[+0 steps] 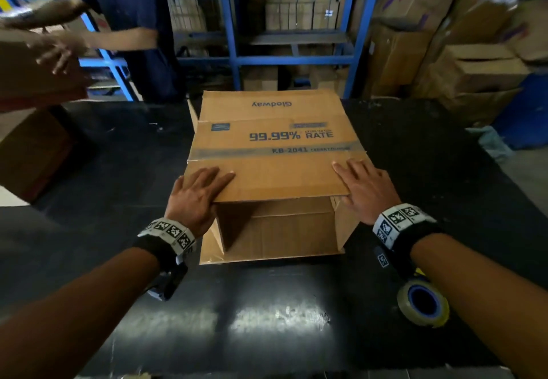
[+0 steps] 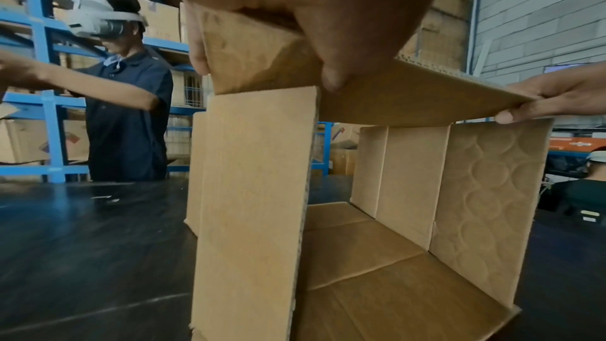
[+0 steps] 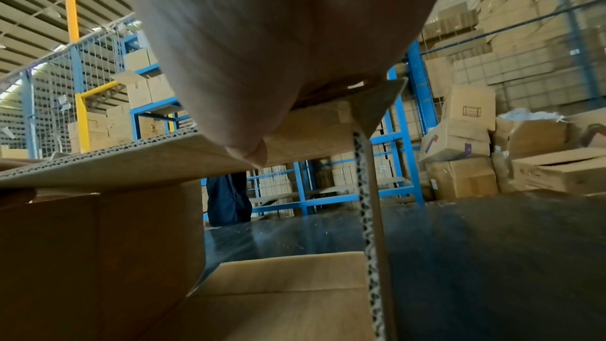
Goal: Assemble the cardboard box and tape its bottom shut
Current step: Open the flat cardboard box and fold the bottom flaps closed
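Cardboard box (image 1: 268, 153) on its side on worktop (image 1: 118, 171), open end toward wearer | left hand (image 1: 195, 193), right hand (image 1: 363, 189) pinch top flap (image 1: 267, 180), thumbs beneath, ready to fold | tape roll (image 1: 424, 303) beside right forearm.

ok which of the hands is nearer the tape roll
Right. The tape roll lies on the table just beside the right forearm, below the right hand, which grips the box flap. The left hand grips the flap's opposite side, across the box.
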{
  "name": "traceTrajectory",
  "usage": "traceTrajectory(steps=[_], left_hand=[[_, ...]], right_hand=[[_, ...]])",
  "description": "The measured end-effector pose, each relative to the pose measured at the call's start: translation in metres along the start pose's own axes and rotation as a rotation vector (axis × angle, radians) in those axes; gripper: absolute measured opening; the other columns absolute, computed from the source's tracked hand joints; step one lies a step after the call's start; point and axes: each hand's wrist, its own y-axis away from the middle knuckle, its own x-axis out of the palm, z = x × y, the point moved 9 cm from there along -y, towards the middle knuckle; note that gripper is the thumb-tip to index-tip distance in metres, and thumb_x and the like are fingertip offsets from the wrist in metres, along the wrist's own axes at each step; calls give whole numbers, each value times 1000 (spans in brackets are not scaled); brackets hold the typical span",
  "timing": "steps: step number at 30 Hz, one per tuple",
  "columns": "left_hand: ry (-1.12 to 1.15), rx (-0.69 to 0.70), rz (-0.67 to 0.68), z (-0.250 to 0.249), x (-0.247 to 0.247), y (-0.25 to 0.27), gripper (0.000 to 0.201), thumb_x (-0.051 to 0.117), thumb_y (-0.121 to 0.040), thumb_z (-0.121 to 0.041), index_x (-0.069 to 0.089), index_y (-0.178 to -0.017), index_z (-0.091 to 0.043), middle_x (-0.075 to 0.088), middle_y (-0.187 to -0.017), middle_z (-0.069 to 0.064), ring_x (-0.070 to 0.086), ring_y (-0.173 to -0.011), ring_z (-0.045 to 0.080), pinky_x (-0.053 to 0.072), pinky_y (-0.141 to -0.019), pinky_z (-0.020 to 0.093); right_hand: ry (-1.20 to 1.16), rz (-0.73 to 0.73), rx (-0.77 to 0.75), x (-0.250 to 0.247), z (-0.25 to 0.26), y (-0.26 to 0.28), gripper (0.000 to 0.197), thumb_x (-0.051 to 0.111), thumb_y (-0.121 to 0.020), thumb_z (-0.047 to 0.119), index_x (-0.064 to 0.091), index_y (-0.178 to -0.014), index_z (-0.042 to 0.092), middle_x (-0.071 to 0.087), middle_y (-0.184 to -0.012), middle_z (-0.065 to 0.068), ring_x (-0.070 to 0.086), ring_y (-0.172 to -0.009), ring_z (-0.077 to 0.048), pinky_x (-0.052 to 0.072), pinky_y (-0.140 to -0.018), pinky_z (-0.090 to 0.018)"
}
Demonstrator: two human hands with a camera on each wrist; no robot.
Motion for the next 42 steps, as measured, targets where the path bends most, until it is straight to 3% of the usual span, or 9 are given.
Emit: traceTrajectory(steps=[4,10,21,24,27,30,33,37,42], left_hand=[[-17,14,3,12,-2,5,77,50,-92,-34,15,-159,-44,33,-163,5,35,-148,32,32,-115,65],[8,36,-17,34,-22,12,68,35,-90,-41,26,-158,-43,42,-159,6,50,-137,34,48,-106,57],[47,184,-6,9,24,15,74,29,-94,-54,10,-163,-35,22,-169,9,23,-154,36,25,-123,57],[64,186,-22,7,23,14,74,31,-94,-56,10,-162,-37,20,-170,8,21,-156,34,23,-124,56],[48,187,-5,11,23,16,88,51,-88,-54,7,-162,-38,16,-171,6,15,-157,32,20,-125,55],[-16,214,-21,11,23,16,103,72,-81,-30,9,-163,-35,21,-169,10,23,-155,35,29,-122,57],[-47,152,-49,15,18,9,98,67,-86,-16,9,-162,-37,25,-168,9,31,-152,34,33,-120,55],[-45,11,-54,22,4,-5,83,58,-89,-36,15,-161,-37,33,-164,10,38,-146,35,36,-114,59],[-31,-97,-71,36,6,-4,83,67,-87,-32,25,-159,-35,36,-162,8,37,-146,33,33,-116,59]], right_hand=[[8,-27,-18,-4,8,1,73,52,-91,53,22,-154,32,39,-147,-6,37,-133,-28,37,-105,-52],[-9,-48,-89,-22,25,-9,64,45,-92,53,31,-152,32,47,-139,-4,42,-127,-26,39,-101,-49],[-57,52,-103,12,-8,17,94,49,-77,68,11,-157,36,20,-161,-7,21,-146,-30,27,-114,-55],[-53,169,-165,20,-22,24,115,68,-70,54,-9,-155,43,-2,-166,1,1,-153,-27,14,-120,-56],[29,169,-165,22,-35,27,123,75,-73,26,-15,-154,43,-7,-167,3,-3,-154,-26,14,-122,-54],[65,70,-159,18,-36,25,104,69,-83,22,-2,-158,36,8,-167,-2,12,-152,-28,23,-119,-54],[38,-45,-131,9,-30,18,88,74,-82,30,25,-154,26,33,-157,-8,34,-141,-31,32,-112,-53],[0,-166,-47,-7,-9,4,76,82,-74,33,47,-139,19,51,-139,-10,47,-126,-32,40,-103,-51],[-43,-220,85,-4,22,0,66,84,-67,38,53,-121,17,54,-122,-9,50,-113,-30,45,-92,-49]])
